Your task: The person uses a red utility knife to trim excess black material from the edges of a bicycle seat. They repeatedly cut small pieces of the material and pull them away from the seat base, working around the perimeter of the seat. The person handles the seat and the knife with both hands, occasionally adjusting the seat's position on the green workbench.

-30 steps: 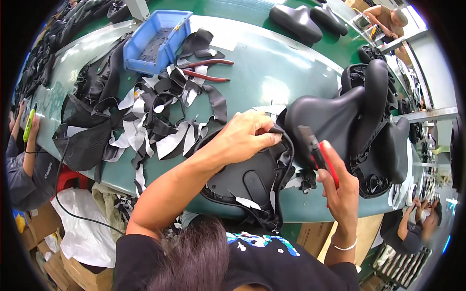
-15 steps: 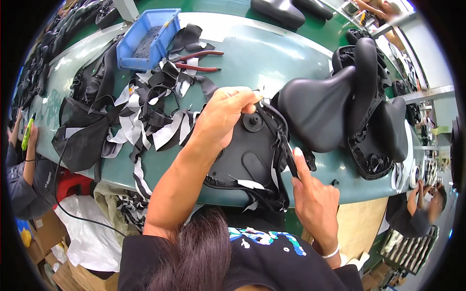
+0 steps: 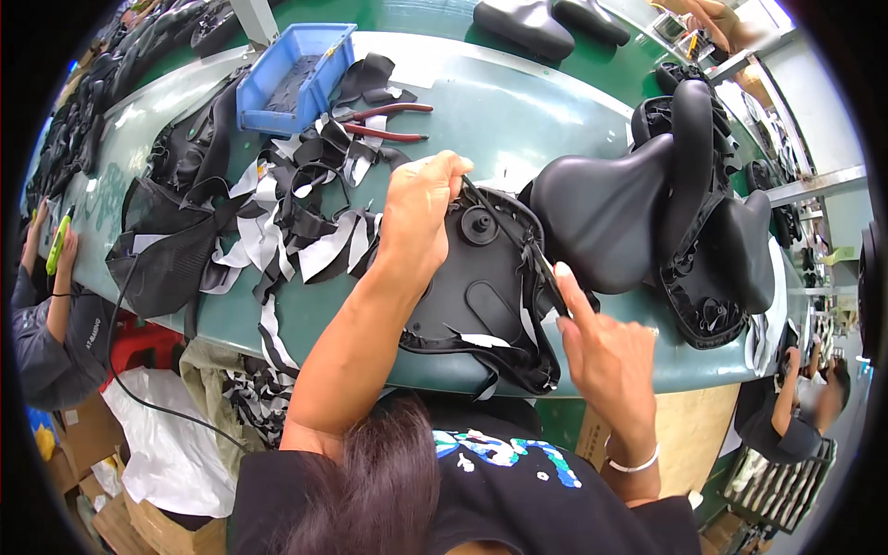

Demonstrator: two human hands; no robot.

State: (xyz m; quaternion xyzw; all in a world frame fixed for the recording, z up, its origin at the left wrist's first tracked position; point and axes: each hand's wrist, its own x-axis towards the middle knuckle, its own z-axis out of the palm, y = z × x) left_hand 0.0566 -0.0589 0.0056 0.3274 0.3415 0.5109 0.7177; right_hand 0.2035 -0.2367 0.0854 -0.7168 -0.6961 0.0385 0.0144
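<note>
A black saddle [image 3: 442,305] lies underside up at the table's near edge, in front of me. Loose black and white edging hangs along its near and right rim. My left hand [image 3: 418,205] is closed over its far end, pinching a narrow black strip [image 3: 495,211] that stretches taut toward the right rim. At that rim my right hand [image 3: 606,356] is closed, index finger extended, around a thin dark blade-like tool [image 3: 552,294]. Its tip is lost against the black edging, and its exact kind cannot be made out.
Finished black saddles [image 3: 606,213] are stacked to the right. Beyond a heap of black and white scraps [image 3: 268,217] on the left stand a blue bin [image 3: 264,118] and red-handled pliers [image 3: 393,109]. At far left, a person's hand holds a yellow-green tool [image 3: 59,242].
My left hand has pulled the strip up and left, away from the saddle; more of it now shows stretched. My right hand has shifted slightly along the right rim.
</note>
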